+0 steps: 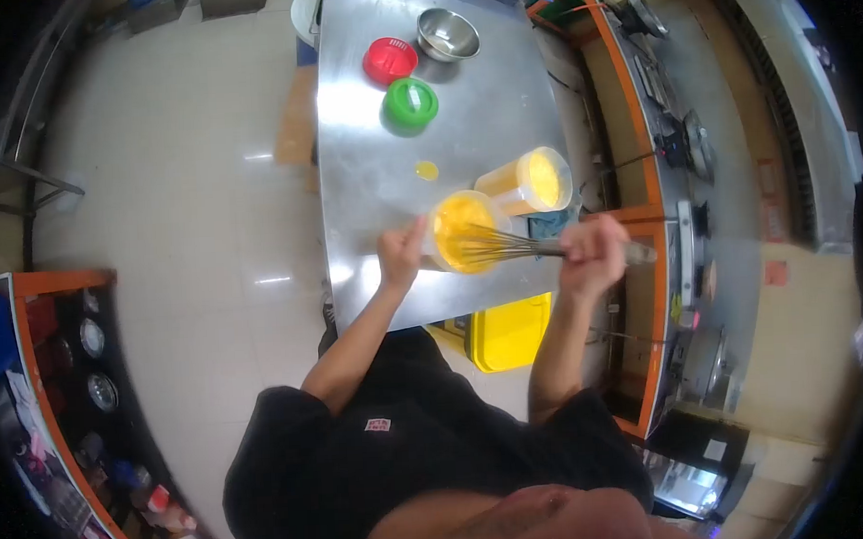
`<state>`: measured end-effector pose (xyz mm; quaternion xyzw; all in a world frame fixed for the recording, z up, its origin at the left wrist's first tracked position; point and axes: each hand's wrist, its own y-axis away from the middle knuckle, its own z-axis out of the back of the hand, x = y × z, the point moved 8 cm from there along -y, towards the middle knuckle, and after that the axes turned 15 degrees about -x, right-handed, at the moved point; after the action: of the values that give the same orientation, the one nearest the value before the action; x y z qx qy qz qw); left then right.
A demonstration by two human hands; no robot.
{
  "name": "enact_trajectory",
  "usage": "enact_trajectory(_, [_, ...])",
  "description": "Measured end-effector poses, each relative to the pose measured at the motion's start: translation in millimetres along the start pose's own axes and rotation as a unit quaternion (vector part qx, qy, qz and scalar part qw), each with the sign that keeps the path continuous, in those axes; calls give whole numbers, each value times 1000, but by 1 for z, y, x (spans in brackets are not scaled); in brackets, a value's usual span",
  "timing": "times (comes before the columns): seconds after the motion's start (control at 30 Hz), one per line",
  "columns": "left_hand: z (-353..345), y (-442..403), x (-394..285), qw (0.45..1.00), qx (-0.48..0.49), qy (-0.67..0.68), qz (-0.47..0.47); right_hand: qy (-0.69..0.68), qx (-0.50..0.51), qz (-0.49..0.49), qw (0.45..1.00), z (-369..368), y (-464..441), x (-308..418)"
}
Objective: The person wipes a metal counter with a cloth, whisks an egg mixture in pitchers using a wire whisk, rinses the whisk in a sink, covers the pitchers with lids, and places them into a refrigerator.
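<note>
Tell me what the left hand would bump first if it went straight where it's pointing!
Probably the tub of yellow liquid: the left hand seems to be gripping its near side, though depth is hard to judge.

The table (357,109) is smooth, shiny metal; the whisk wires (517,247) are also metal; the tubs (507,188) look plastic, the shirt (416,463) matt cloth.

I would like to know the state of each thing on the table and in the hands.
Left hand: holding the near container.
Right hand: closed around the whisk's handle.
Whisk: tilted, wires inside the near container.
Near container: open, holding yellow liquid.
Far container: holding yellow contents; lid unclear.
Metal bowl: open side up.
Yellow puddle: spilled on the table.
</note>
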<state>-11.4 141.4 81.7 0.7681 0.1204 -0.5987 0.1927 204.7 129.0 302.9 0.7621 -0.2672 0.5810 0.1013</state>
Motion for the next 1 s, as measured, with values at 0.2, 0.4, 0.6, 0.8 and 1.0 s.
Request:
enact_trajectory(0.2, [1, 4, 1, 1000, 8, 13, -5, 126, 160, -30, 979, -25, 53, -30])
enact_trajectory(0.4, [1, 35, -26, 998, 45, 30, 31, 253, 378, 88, 886, -109, 87, 38])
enact_trajectory(0.6, [-1, 44, -34, 997, 75, -2, -11, 205, 232, -82, 948, -114, 28, -39])
enact_trajectory(0.8, [6, 43, -35, 999, 24, 36, -1, 150, 77, -44, 985, -36, 3, -59])
enact_trajectory(1.0, [14, 36, -21, 1000, 5, 23, -15, 23, 149, -42, 988, -23, 34, 12])
